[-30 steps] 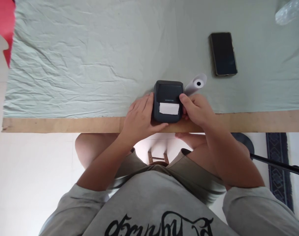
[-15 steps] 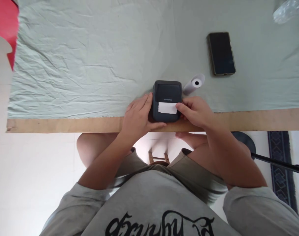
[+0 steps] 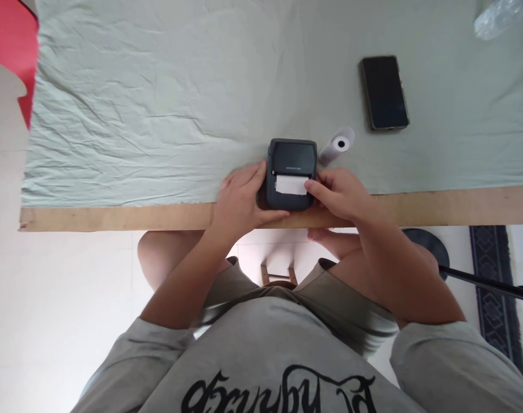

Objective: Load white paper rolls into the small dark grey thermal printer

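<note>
A small dark grey receipt printer (image 3: pixel 293 156) sits near the table's front edge, with a strip of white paper (image 3: pixel 290 184) coming out of its front. My left hand (image 3: pixel 240 195) grips the printer's left side, fingers along the side and thumb by the front lower edge. On the other side, my right hand (image 3: pixel 339 194) has its thumb on the right end of the paper strip, the fingers curled beneath. Whether those fingers also touch the printer's side is hard to make out. Just behind my right hand stands a white paper roll (image 3: pixel 336 146), its loose end curling out.
A black phone (image 3: pixel 384 93) in a case lies on the pale green cloth (image 3: pixel 192 97) to the right. Crumpled clear plastic (image 3: pixel 498 20) is at the far right corner. A bare wooden strip (image 3: pixel 115 217) forms the table's front edge. Something red (image 3: pixel 11 34) is at far left.
The whole view has shifted slightly. The lid at the printer's top looks tilted a little differently, with a wider gap above the paper. Both hands keep their places.
</note>
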A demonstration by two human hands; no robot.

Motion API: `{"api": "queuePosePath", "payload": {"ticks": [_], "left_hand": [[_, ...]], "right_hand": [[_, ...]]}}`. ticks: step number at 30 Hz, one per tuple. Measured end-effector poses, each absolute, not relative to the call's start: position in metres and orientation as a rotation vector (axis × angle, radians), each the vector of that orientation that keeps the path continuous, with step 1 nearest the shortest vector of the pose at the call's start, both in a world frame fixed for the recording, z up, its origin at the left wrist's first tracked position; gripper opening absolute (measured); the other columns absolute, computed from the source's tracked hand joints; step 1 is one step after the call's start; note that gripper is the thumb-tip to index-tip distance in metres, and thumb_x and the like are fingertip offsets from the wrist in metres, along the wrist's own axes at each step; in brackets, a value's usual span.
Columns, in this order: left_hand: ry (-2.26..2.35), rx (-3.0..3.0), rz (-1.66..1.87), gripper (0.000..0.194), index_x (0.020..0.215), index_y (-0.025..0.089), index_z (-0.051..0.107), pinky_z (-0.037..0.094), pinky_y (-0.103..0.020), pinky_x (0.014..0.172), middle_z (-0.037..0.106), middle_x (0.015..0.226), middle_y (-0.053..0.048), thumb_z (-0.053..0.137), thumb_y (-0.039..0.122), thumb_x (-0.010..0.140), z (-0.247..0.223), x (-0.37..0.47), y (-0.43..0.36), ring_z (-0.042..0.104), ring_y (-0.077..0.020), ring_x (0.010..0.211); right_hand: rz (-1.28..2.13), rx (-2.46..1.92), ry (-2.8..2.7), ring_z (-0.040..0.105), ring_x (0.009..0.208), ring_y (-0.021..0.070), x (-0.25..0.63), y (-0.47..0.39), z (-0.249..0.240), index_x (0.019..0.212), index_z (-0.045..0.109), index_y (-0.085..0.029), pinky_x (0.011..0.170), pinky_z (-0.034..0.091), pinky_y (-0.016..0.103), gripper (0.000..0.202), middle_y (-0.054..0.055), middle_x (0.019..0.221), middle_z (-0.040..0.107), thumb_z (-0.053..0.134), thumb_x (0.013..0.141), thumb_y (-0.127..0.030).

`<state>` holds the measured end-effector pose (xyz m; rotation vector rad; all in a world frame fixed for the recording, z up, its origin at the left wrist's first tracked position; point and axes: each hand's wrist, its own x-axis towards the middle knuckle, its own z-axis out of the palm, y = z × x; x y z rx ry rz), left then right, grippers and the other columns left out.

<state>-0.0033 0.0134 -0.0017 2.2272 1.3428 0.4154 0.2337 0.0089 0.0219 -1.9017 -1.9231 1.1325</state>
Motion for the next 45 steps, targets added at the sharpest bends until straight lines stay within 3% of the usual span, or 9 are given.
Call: {"api": "queuePosePath", "payload": {"ticks": [9,12,15,18,23,30,37,45], "left_hand": [[1.355,2.225,0.421,0.097,0.155,0.017,0.044,0.034,-0.05,0.122,0.053,0.158,-0.017,0.082,0.062,0.078,0.001,-0.002,0.008,0.049,-0.0347,0.146],[1.378,2.218,0.423,0.101,0.155,0.014,0.043,0.034,-0.05,0.122,0.055,0.156,-0.018,0.084,0.062,0.076,0.0,-0.001,0.008,0.05,-0.0359,0.144],[1.391,2.22,0.414,0.102,0.154,0.014,0.042,0.035,-0.052,0.121,0.057,0.152,-0.019,0.083,0.064,0.075,0.0,0.0,0.008,0.052,-0.0382,0.141],[1.384,2.228,0.428,0.1,0.154,0.016,0.042,0.037,-0.052,0.119,0.058,0.15,-0.019,0.082,0.064,0.076,0.0,0.0,0.007,0.053,-0.0389,0.14],[1.391,2.249,0.446,0.101,0.153,0.014,0.042,0.038,-0.052,0.118,0.06,0.148,-0.02,0.082,0.065,0.075,-0.001,0.0,0.006,0.055,-0.0394,0.138],[1.384,2.249,0.411,0.102,0.155,0.015,0.041,0.037,-0.053,0.118,0.058,0.151,-0.02,0.079,0.069,0.077,0.0,0.0,0.008,0.052,-0.0403,0.141],[1.376,2.266,0.442,0.106,0.155,0.012,0.041,0.037,-0.054,0.118,0.059,0.148,-0.021,0.079,0.072,0.076,-0.003,-0.001,0.007,0.054,-0.0405,0.139],[1.377,2.283,0.446,0.105,0.153,0.01,0.043,0.036,-0.051,0.12,0.059,0.148,-0.021,0.081,0.069,0.075,-0.004,-0.001,0.007,0.055,-0.0391,0.139]], "right_hand": [[1.229,-1.981,-1.686,0.052,0.053,0.0151,0.226,0.008,0.03,0.054,0.05,-0.023,0.054,0.035,0.032,0.049,0.001,0.054,0.058,0.057,0.093,-0.053],[1.067,-2.024,-1.75,0.048,0.053,0.0155,0.222,0.007,0.037,0.055,0.044,-0.024,0.054,0.033,0.033,0.046,0.001,0.052,0.055,0.059,0.09,-0.05],[0.748,-2.012,-1.868,0.044,0.055,0.016,0.219,0.007,0.041,0.063,0.039,-0.025,0.057,0.03,0.033,0.035,-0.001,0.055,0.052,0.064,0.084,-0.04],[0.65,-1.995,-1.888,0.047,0.057,0.0175,0.217,0.007,0.045,0.074,0.044,-0.026,0.06,0.031,0.034,0.024,-0.002,0.058,0.055,0.065,0.081,-0.035],[0.6,-1.963,-1.826,0.056,0.061,0.0199,0.214,0.011,0.057,0.093,0.056,-0.027,0.068,0.04,0.037,0.01,-0.001,0.062,0.064,0.06,0.09,-0.036],[0.424,-1.933,-1.791,0.067,0.076,0.0203,0.204,0.025,0.06,0.117,0.059,-0.026,0.074,0.044,0.036,0.024,0.005,0.098,0.076,0.051,0.098,-0.038],[0.407,-1.997,-2.052,0.065,0.088,0.027,0.195,0.038,0.049,0.098,0.069,-0.026,0.073,0.04,0.038,0.014,0.007,0.095,0.076,0.056,0.094,-0.028],[0.523,-2.011,-2.231,0.064,0.088,0.0284,0.201,0.048,0.051,0.11,0.071,-0.029,0.074,0.042,0.038,0.024,0.006,0.092,0.075,0.069,0.086,-0.028]]}}
